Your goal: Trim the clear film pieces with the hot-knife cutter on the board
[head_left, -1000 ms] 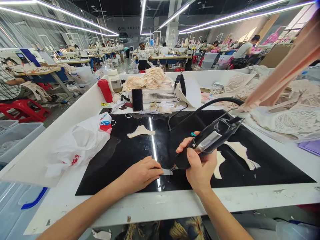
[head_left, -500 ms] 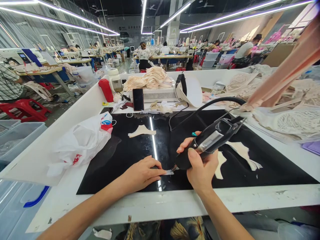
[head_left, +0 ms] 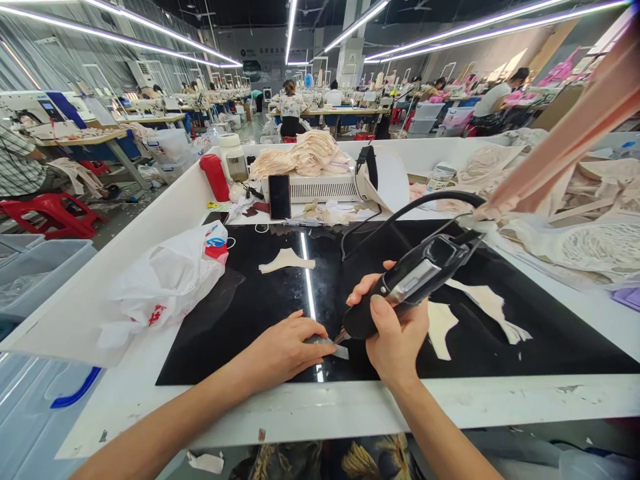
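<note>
My right hand (head_left: pixel 397 333) is wrapped round a black corded handheld power tool (head_left: pixel 413 277), its narrow metal tip pointing down and left. Under my left hand (head_left: pixel 293 347), fingertips pinch and press a small translucent strip (head_left: pixel 341 352) against the shiny black mat (head_left: pixel 240 353). The tip meets the strip just beside my left fingertips; exact contact is hard to make out. Cream fabric pieces lie around: one curved piece (head_left: pixel 287 260) farther back, a second piece (head_left: pixel 442 330) right of my right hand, and a stacked piece (head_left: pixel 493 310) beyond it.
A white plastic bag (head_left: pixel 165 287) rests at the mat's left. Behind stand a phone (head_left: pixel 279 197), a red bottle (head_left: pixel 214 177) and a white box (head_left: pixel 320 189) bearing cream fabric. Peach fabric (head_left: pixel 545 153) hangs at right, tied near the tool's cord. Co-workers sit farther off.
The tool and my right hand have shifted slightly left, the tip now closer to my left fingertips. More of the strip shows past those fingers.
</note>
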`<state>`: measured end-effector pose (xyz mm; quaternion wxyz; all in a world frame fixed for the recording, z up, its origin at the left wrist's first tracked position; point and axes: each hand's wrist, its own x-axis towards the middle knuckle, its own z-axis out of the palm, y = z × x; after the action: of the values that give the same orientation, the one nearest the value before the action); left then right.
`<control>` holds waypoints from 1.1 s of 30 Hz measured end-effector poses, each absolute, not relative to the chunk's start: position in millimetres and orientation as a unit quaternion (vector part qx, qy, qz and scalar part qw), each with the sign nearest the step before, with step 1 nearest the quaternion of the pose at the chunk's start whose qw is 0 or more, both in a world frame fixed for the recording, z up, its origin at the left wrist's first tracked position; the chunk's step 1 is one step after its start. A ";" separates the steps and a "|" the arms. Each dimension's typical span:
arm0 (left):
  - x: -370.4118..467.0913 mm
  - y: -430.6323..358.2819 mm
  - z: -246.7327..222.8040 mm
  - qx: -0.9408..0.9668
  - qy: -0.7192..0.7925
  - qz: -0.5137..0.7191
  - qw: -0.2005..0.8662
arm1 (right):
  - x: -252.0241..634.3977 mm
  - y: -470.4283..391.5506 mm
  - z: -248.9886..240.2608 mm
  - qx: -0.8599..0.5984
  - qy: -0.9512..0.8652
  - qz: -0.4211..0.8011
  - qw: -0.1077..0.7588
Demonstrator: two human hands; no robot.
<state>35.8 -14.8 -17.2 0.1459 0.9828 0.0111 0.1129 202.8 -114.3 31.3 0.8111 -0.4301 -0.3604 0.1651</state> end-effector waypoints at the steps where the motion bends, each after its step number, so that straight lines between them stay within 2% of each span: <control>1: 35.5 -14.9 -17.4 0.983 0.011 0.116 0.144 | 202.5 -114.4 31.0 -0.433 -0.360 0.165 0.810; 14: 35.4 -15.9 -13.4 0.985 0.014 0.093 0.145 | 201.4 -114.5 29.5 -0.434 -0.369 0.161 0.806; 23: 31.4 4.3 -3.6 0.954 0.045 0.155 0.253 | 215.8 -111.2 32.4 -0.449 -0.368 0.142 0.802; 28: 29.1 14.3 -0.1 0.952 0.045 0.151 0.264 | 223.2 -104.4 43.0 -0.434 -0.325 0.117 0.832; 33: 28.6 13.2 0.4 0.954 0.027 0.149 0.257 | 203.8 -103.4 47.2 -0.413 -0.332 0.161 0.832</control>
<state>28.6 13.2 0.4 0.2572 0.9545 0.0273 0.1486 203.8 -103.4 47.2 0.8324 -0.4132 -0.3325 0.1608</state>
